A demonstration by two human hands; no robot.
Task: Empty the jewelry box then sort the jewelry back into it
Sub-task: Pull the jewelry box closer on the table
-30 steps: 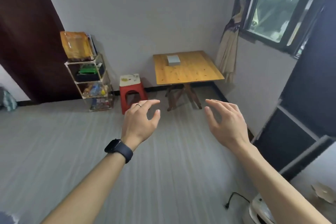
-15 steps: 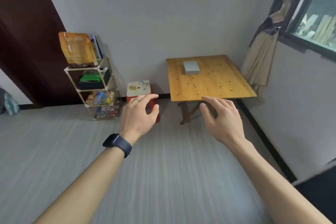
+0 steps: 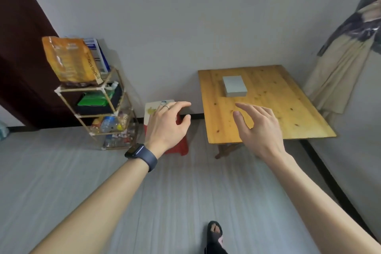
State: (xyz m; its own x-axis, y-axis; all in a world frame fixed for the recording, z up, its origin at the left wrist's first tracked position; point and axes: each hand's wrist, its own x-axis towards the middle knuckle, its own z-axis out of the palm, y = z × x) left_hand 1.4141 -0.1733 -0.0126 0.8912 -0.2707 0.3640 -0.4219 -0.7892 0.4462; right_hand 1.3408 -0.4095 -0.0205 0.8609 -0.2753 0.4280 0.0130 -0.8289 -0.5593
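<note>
Grey walls close in a corner of the room, and a low wooden table [image 3: 288, 109] stands against the far one. The jewelry box [image 3: 234, 85] lies on the table's far half, nearer its left edge, flat and shut; it is pale grey, and no jewelry shows anywhere on the table. From this angle I cannot tell whether the lid hinges or lifts off.

Both of my hands hold nothing. My right hand [image 3: 259, 128] is spread wide, thumb well apart from the fingers, and in view it crosses the table's near edge, short of the box. My left hand [image 3: 167, 123] is loosely spread too, with a ring [image 3: 167, 107] on one finger and a watch [image 3: 142, 155] on the wrist; it hangs to the left of the table, in front of a red stool [image 3: 179, 146].

Further left of the table stands a wire shelf [image 3: 97, 109] with an orange bag [image 3: 68, 60] on top, and to the table's right hangs a curtain [image 3: 338, 72]. My foot [image 3: 215, 235] is on the floor [image 3: 185, 202], well apart from the table.

I judge the task barely begun: this is the approach, with the emptying not yet started. The next move calls for closing the gap to the table, getting low beside it, steadying the box with one hand and raising the lid with the other.
</note>
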